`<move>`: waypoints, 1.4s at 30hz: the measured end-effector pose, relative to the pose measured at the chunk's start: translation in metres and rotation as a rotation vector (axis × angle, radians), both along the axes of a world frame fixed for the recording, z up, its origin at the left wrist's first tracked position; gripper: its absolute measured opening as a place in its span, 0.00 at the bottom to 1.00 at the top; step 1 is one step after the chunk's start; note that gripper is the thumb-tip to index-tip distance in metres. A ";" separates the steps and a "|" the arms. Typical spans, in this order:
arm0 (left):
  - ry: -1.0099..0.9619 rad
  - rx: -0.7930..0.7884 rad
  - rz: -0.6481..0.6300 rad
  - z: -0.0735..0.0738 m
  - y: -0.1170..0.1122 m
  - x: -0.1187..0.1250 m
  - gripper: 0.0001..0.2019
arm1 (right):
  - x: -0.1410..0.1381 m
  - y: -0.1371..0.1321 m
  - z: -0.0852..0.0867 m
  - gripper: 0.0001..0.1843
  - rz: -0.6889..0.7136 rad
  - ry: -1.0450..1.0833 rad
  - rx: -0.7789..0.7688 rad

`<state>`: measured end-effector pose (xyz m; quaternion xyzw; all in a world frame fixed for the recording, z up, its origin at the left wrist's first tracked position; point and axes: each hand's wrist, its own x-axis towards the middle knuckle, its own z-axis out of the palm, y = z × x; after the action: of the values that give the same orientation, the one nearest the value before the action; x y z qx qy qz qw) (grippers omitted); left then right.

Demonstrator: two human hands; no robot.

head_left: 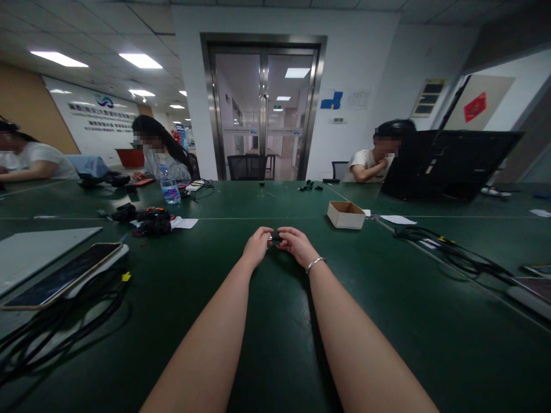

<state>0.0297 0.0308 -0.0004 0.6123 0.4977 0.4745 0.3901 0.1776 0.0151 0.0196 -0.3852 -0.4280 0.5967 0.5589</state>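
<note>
Both my arms stretch forward over the green table [275, 321]. Between my left hand [257, 245] and my right hand [298, 245] is a small black piece with a silvery end [274, 236]. The fingers of my left hand pinch its silvery end, while those of my right hand close on the dark end. Its exact kind is too small to make out, and the fingertips cover part of it. A metal bangle circles my right wrist. Nearest to the hands, further back on the right, stands an open cardboard box [345, 216].
At left lie a phone [64, 274], a grey laptop [38, 249], coiled black cables and a dark bundle [152, 221]. A water bottle [169, 186] stands behind. To the right are more cables [451, 246] and a large black monitor [447, 163]. Several people sit across the table.
</note>
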 end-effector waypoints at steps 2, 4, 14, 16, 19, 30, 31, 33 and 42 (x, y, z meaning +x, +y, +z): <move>-0.001 -0.011 -0.004 -0.001 0.002 0.000 0.14 | 0.000 0.000 0.000 0.07 -0.002 -0.005 -0.003; 0.005 -0.013 -0.010 -0.002 0.003 0.000 0.14 | 0.000 0.000 0.000 0.07 -0.007 -0.012 -0.006; 0.063 0.022 0.011 0.000 0.000 -0.001 0.15 | 0.000 0.001 0.000 0.07 -0.003 -0.010 0.000; 0.081 0.034 0.011 0.002 -0.002 -0.001 0.16 | 0.000 0.001 0.000 0.07 0.000 -0.013 0.000; 0.111 0.046 0.023 0.006 -0.006 -0.001 0.17 | 0.000 0.001 0.000 0.07 0.007 -0.017 -0.001; 0.089 0.111 0.179 0.007 -0.007 -0.001 0.17 | -0.005 0.006 -0.003 0.13 0.139 -0.431 0.139; 0.120 0.113 0.184 0.009 -0.009 -0.001 0.17 | -0.007 0.007 -0.003 0.13 0.128 -0.526 0.175; 0.204 0.109 0.173 0.012 -0.013 -0.001 0.18 | -0.013 0.006 -0.003 0.12 0.032 -0.678 0.283; 0.267 0.042 0.112 0.017 -0.031 0.002 0.20 | -0.035 -0.010 -0.011 0.09 -0.060 -0.515 0.168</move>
<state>0.0316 -0.0002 0.0166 0.6491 0.5687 0.4202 0.2804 0.1429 0.0050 0.0088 -0.4892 -0.5924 0.4245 0.4791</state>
